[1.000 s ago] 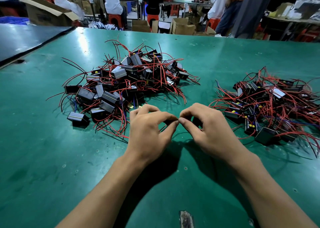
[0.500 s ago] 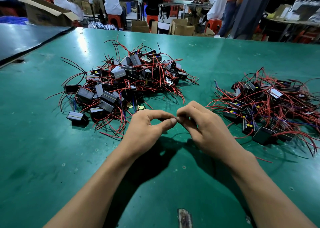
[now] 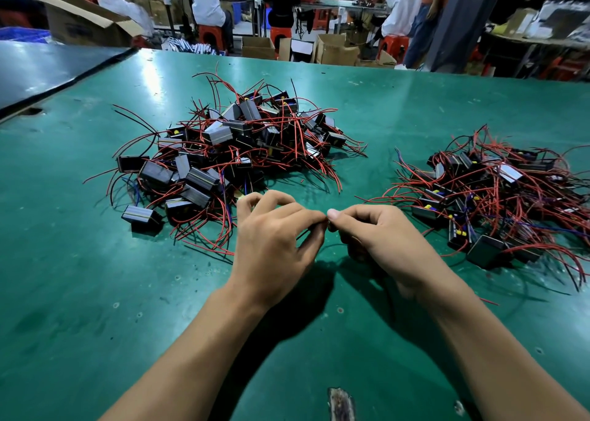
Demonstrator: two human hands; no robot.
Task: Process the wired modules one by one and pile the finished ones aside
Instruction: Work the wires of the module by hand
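A person's 2 bare hands meet low over a green desk [image 3: 79,293]. The left hand [image 3: 274,238] and the right hand [image 3: 383,238] each have a closed grip. Thumb and forefinger pinch a thin wire [image 3: 306,233] where the fingertips of both hands touch, probably to twist or join its ends with fine control.

The module this wire belongs to is mostly hidden under the right hand, with only a dark shape showing below its curled fingers. Working between the 2 piles seems to keep both within easy reach.

The larger pile [image 3: 230,152] lies ahead and to the left. It is made of black ribbed rectangular blocks trailing red wires, with a few blue ones. A flatter pile [image 3: 498,197] sits well apart on the right, and its modules show small yellow parts. I cannot tell which pile is finished.
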